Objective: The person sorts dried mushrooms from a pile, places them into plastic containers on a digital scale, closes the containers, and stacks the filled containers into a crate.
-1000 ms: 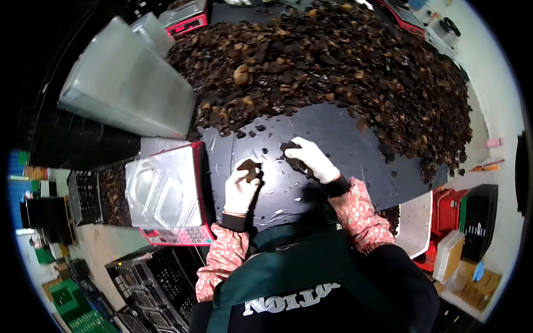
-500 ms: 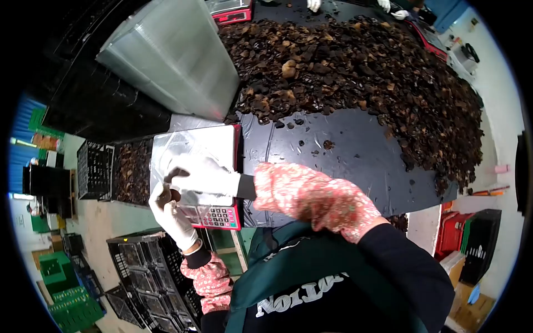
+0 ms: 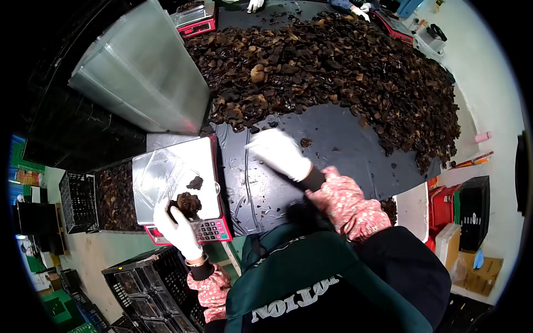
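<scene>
My left hand [image 3: 179, 230], in a white glove, has its fingers curled round a dark, ruffled clump of wood ear mushroom [image 3: 189, 205] at the front of the weighing scale [image 3: 143, 183]. A small dark mushroom piece [image 3: 195, 182] lies on the scale's plate, which has clear film over it. My right hand [image 3: 282, 154], also gloved in white, is over the dark table sheet [image 3: 338, 130], to the right of the scale. Motion smears its fingers, and I cannot make out anything in them.
A large heap of dark mushroom pieces [image 3: 333, 72] covers the far side. Behind the scale stands a stack of clear plastic boxes [image 3: 144, 66]. A black crate [image 3: 80, 202] is at the left. Other people's gloved hands [image 3: 255, 5] and another scale [image 3: 197, 25] are at the far edge.
My right hand has moved right, off the scale and over the table sheet. My left hand has moved slightly down, and the mushroom clump in it now shows. The view has shifted right.
</scene>
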`<action>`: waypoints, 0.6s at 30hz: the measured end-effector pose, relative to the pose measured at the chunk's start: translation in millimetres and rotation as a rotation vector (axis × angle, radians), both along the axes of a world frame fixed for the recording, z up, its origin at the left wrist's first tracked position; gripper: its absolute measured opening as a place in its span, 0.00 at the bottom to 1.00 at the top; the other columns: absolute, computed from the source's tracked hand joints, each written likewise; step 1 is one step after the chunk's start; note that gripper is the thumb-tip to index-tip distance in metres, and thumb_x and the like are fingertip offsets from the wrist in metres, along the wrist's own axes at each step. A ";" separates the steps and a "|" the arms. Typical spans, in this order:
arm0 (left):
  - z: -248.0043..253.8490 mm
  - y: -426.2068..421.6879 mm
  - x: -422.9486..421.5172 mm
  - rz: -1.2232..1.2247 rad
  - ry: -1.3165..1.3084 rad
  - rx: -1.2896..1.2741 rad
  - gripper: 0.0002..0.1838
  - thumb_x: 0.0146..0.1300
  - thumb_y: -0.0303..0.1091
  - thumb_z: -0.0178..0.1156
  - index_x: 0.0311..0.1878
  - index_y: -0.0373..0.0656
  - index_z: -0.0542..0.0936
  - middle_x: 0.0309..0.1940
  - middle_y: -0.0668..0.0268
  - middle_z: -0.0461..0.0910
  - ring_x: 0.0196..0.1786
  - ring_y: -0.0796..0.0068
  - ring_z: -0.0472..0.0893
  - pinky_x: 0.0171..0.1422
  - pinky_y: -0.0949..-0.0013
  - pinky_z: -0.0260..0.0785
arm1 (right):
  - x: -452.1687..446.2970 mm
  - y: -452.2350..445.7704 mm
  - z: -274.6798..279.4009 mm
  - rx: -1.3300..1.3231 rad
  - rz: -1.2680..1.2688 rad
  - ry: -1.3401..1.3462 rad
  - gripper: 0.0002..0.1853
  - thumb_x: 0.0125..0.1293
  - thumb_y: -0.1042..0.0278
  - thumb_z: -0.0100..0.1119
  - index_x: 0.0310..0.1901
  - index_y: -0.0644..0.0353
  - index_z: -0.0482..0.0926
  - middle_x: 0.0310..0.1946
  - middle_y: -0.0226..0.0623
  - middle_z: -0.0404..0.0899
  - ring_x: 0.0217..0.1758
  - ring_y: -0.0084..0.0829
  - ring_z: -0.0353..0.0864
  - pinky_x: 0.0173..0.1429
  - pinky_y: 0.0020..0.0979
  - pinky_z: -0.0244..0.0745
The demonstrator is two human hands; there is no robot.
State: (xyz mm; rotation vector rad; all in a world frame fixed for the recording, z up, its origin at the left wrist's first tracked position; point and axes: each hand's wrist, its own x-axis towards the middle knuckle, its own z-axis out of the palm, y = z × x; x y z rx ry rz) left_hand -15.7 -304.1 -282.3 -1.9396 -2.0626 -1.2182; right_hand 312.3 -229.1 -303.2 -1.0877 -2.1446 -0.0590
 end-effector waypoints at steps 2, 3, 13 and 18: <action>15.8 -7.4 23.8 -0.052 -0.089 0.107 0.13 0.69 0.22 0.53 0.54 0.34 0.80 0.52 0.55 0.80 0.56 0.59 0.78 0.65 0.60 0.68 | 49.6 -17.7 -24.3 -0.448 -0.546 -0.067 0.11 0.62 0.62 0.64 0.44 0.52 0.88 0.38 0.37 0.84 0.45 0.42 0.82 0.52 0.38 0.78; 19.9 -9.1 37.0 -0.130 -0.081 0.125 0.13 0.68 0.21 0.54 0.53 0.35 0.80 0.51 0.55 0.80 0.56 0.59 0.78 0.65 0.59 0.68 | 71.2 -27.0 -43.8 -0.467 -0.642 -0.160 0.13 0.62 0.62 0.62 0.48 0.49 0.86 0.37 0.38 0.81 0.43 0.42 0.81 0.47 0.42 0.79; -75.8 34.5 201.3 -0.717 -0.355 -0.223 0.10 0.65 0.23 0.55 0.49 0.37 0.78 0.46 0.51 0.77 0.50 0.50 0.79 0.58 0.59 0.72 | 77.5 -40.4 -48.0 -0.907 -0.315 1.142 0.11 0.67 0.75 0.55 0.49 0.60 0.82 0.32 0.28 0.80 0.28 0.15 0.76 0.33 0.21 0.74; -88.7 65.9 238.6 -0.559 -0.171 -0.399 0.23 0.67 0.41 0.60 0.62 0.43 0.75 0.55 0.53 0.73 0.53 0.49 0.79 0.57 0.56 0.73 | 73.7 -57.6 -31.3 -1.077 -0.146 1.394 0.12 0.70 0.73 0.51 0.50 0.63 0.83 0.32 0.29 0.79 0.28 0.17 0.75 0.33 0.22 0.73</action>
